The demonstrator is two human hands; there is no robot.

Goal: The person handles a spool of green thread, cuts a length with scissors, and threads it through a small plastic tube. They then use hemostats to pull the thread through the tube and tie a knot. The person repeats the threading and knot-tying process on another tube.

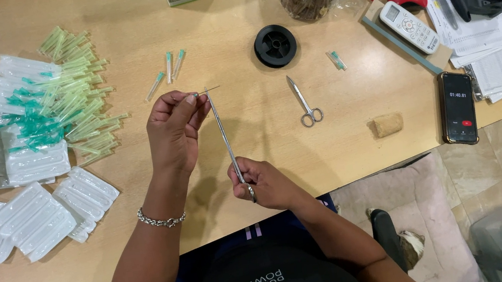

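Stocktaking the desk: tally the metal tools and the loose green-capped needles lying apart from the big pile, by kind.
Long forceps, held in the right hand with tips by the left hand: 1
Scissors: 1
Loose green-capped needles: 5
Total: 7

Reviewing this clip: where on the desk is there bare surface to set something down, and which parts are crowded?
Bare wood lies between the black spool, the small scissors and the phone, around the cork piece. Another free strip runs along the near edge below the clear plastic trays. The left side is crowded with trays and capped needles; the top right holds papers and a remote.
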